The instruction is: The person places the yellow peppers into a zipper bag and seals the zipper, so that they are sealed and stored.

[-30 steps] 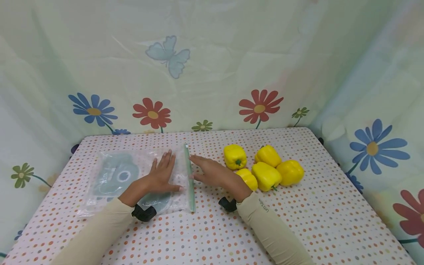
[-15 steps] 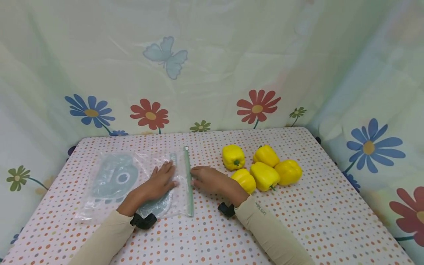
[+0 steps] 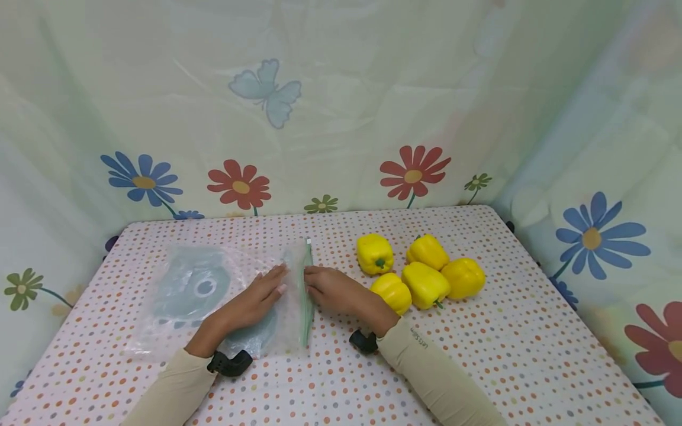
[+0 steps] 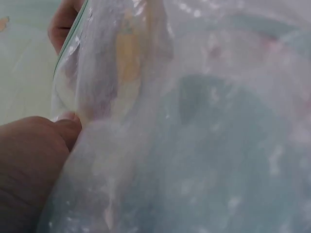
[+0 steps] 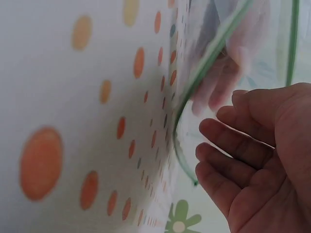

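A clear zip bag (image 3: 186, 331) with a blue-grey printed character and white eye ring lies flat on the dotted table. Its green-edged mouth faces right; in the right wrist view the two green zip strips (image 5: 209, 56) stand apart. The left hand (image 3: 258, 299) lies over the bag near the mouth; in the left wrist view its thumb (image 4: 68, 127) pinches the plastic. At the green edge, the right hand (image 3: 335, 290) has thumb and index finger together on the bag's mouth, other fingers loosely curled (image 5: 233, 170). The exact contact there is partly hidden.
Several yellow bell peppers (image 3: 425, 284) sit in a cluster right of the right hand, one beside its wrist. A dotted cloth covers the table (image 3: 341, 384). Flower-printed curtains (image 3: 341, 118) stand along the back and sides.
The left hand's spread fingers have drawn together near the bag's mouth. The right fingers have closed in on the green edge, which has lifted and parted. The peppers stay in place.
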Demonstrator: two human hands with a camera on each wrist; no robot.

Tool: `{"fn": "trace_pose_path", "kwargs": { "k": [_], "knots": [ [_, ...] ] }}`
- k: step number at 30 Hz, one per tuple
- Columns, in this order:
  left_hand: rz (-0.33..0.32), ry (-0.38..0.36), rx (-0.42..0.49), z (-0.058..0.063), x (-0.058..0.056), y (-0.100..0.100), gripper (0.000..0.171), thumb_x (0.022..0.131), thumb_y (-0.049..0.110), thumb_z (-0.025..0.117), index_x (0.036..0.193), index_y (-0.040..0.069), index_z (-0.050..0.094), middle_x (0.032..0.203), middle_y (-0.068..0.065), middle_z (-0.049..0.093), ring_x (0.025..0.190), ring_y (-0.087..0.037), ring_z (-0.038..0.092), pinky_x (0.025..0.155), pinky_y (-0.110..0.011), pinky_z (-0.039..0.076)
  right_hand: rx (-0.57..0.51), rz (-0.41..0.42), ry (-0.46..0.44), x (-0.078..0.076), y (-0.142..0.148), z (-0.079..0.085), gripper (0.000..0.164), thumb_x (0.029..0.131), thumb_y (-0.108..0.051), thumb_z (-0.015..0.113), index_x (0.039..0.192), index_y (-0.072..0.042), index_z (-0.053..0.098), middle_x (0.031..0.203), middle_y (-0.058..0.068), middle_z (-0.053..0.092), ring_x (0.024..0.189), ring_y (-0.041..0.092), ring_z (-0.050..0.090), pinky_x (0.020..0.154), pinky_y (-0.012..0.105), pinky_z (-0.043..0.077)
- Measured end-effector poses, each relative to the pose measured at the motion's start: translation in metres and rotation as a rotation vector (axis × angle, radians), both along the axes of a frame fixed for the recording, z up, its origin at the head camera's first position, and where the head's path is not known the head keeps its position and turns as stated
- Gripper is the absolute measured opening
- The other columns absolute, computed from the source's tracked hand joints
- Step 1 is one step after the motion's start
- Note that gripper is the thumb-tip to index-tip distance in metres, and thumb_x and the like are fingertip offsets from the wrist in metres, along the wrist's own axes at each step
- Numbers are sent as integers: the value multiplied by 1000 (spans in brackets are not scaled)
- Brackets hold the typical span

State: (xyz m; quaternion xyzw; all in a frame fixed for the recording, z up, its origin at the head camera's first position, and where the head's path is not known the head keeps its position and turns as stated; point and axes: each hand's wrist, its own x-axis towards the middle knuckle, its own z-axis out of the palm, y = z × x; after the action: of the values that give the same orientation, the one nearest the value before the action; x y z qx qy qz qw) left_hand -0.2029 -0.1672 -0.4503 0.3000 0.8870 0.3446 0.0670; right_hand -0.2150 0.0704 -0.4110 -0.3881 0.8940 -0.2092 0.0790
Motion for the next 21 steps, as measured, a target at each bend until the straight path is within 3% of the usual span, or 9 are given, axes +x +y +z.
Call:
{"fn": "trace_pose_path", "kwargs": {
  "k": [6,10,12,16,20,21],
  "knots": [
    [-43,-45,70,8,8,1,54,104,33,41,148,3,38,155,-11,32,143,-28,24,112,-51,22,33,-7,-32,4,-1,-2,29,101,-15,50,124,-10,66,127,-2,61,112,10,57,95,27,46],
    [-53,-61,102,12,12,-5,48,103,25,44,147,3,42,150,-11,39,139,-27,32,109,-48,30,77,-43,-95,6,-2,0,33,100,-15,52,130,-6,62,134,2,58,120,15,54,98,30,44],
    [-44,-52,96,14,13,-9,45,103,19,44,144,0,44,147,-16,43,136,-31,37,107,-49,33,88,-57,-112,7,-3,1,36,100,-16,52,134,-5,59,140,4,53,128,17,48,103,33,41],
    [-1,-8,72,21,16,-17,38,101,8,46,136,-6,51,138,-24,50,129,-38,44,102,-52,39,84,-70,-130,7,-2,1,37,100,-15,52,135,-6,58,141,3,52,130,17,47,103,33,40],
    [54,-6,62,27,17,-21,41,100,4,47,140,-5,48,140,-23,49,129,-36,45,100,-52,40,74,-70,-136,6,0,1,37,100,-14,51,135,-6,58,141,2,52,130,17,47,102,32,41],
    [66,-4,54,27,17,-22,44,99,3,46,143,-5,44,136,-24,52,124,-37,51,99,-51,42,74,-66,-138,5,0,1,37,100,-14,51,135,-5,58,142,3,52,130,18,47,101,31,42]
  ]
}}
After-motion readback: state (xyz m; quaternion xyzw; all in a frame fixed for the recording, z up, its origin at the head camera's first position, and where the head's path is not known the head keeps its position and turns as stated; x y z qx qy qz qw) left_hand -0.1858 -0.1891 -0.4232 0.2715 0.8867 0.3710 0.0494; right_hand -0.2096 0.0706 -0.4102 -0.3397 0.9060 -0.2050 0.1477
